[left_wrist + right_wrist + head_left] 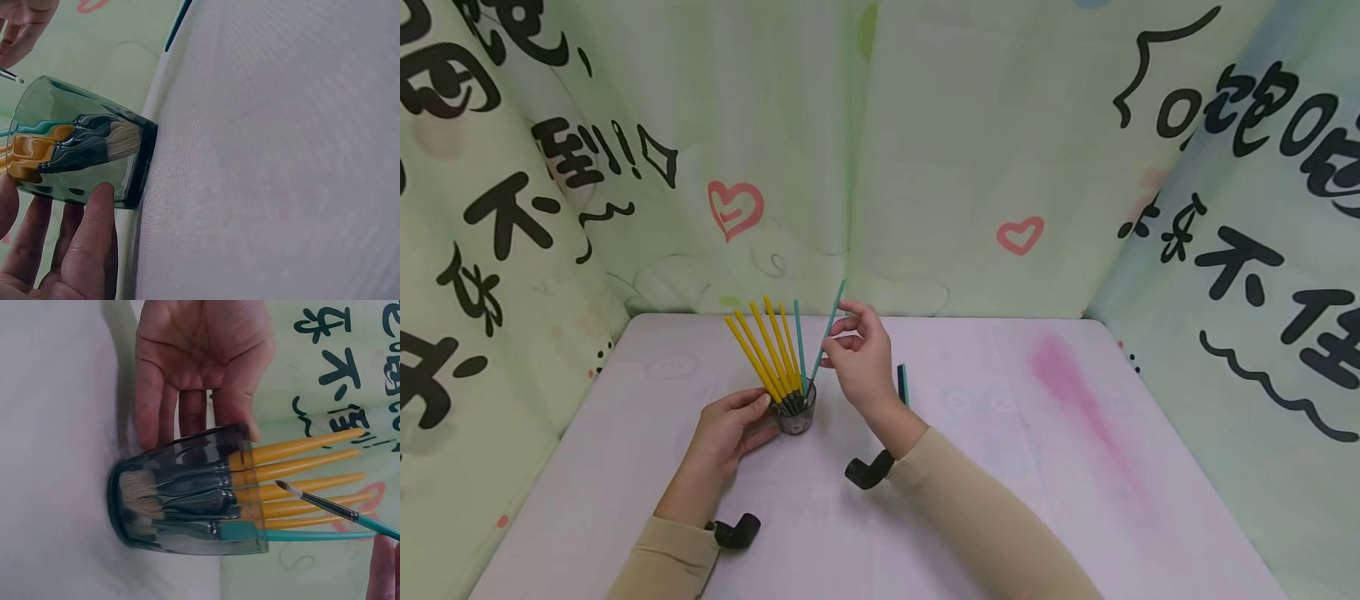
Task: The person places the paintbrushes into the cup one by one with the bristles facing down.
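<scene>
A clear grey-green glass cup (796,419) stands upright on the table, holding several yellow-handled paintbrushes (763,350) and a teal-handled paintbrush (800,342), bristles down. My left hand (730,433) holds the cup's left side, thumb near the rim and fingers lower along the wall. Above and right of the cup, my right hand (859,354) pinches a thin teal paintbrush (829,329) by its handle. Its dark pointed bristles (287,486) hang downward just above the cup's rim in the right wrist view. Beyond the right wrist lies another teal and dark brush (902,385), partly hidden by it.
A pale pink cloth covers the table (1000,467), with a brighter pink patch on the right. Light green curtains (955,167) with black writing and red hearts enclose the back and both sides. Black wrist mounts (868,471) sit on both wrists.
</scene>
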Demonstrator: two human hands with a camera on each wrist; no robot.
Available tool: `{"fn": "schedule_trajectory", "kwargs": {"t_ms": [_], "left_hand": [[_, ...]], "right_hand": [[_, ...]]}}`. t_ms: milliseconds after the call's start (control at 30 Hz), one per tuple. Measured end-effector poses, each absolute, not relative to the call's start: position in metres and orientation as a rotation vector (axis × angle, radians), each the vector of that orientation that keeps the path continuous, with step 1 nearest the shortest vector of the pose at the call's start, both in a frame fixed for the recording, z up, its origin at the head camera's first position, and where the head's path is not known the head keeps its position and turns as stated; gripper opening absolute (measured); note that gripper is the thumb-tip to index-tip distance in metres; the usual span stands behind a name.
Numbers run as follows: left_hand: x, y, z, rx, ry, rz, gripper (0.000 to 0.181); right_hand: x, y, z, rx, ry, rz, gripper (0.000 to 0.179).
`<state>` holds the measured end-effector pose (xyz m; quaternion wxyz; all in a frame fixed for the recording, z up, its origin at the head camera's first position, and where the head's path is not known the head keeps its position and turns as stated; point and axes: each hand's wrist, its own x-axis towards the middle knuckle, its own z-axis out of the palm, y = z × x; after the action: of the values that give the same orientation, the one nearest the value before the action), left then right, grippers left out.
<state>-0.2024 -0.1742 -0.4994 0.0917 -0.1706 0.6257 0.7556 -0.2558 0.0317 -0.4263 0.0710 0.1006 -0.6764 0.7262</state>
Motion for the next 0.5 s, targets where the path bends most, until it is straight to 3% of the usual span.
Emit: {"fn": "schedule_trajectory", "kwargs": {"t_ms": [500], "left_hand": [[-0.202, -0.175, -0.498, -0.503, 1.869, 2.239, 0.047]], "right_hand": [[-0.261, 0.022, -0.450, 0.384, -2.250, 1.982, 0.052]]}}
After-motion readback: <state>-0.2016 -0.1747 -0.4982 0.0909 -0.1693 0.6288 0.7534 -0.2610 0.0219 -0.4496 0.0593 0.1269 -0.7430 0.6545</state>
